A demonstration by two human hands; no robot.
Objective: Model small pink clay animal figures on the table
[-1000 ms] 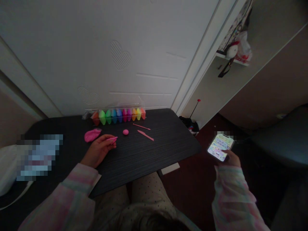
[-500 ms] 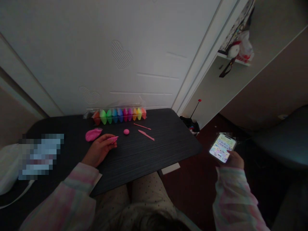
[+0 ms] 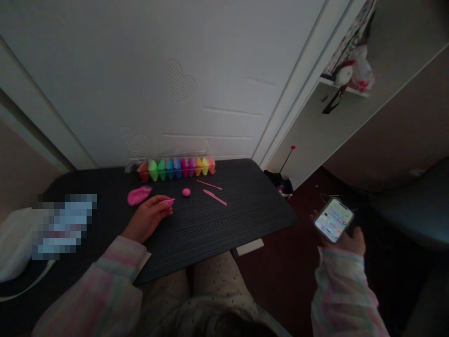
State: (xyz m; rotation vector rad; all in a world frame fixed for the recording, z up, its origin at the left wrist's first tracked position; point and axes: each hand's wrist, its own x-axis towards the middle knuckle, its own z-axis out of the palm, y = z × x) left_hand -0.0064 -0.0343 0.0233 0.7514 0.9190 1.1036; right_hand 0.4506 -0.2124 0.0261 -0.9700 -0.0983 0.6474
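Note:
My left hand point(image 3: 149, 216) rests over the dark table and pinches a small piece of pink modelling clay point(image 3: 168, 203) with a pointed tip. Just right of it lies a pink clay ball point(image 3: 186, 192). A larger pink lump in wrapping point(image 3: 139, 195) sits behind the wrist. Two slim pink modelling tools, a stick point(image 3: 209, 184) and a knife point(image 3: 215, 197), lie farther right. Out past the table's right edge, my right hand point(image 3: 351, 241) grips a smartphone point(image 3: 334, 220) with a lit screen; its thumb is off the glass, at the lower right.
A clear bag with a row of coloured clay packs point(image 3: 177, 168) stands along the back of the table point(image 3: 245, 201), against a white panel point(image 3: 224, 70). On the left are a pixelated item point(image 3: 66, 224) and a white object with a strap point(image 3: 16, 243). A dark chair point(image 3: 414, 206) is at the right.
My right hand has tilted the phone and shifted slightly right, and its thumb has come off the screen, which shows different content. My left hand keeps its pinch; the view has shifted a little.

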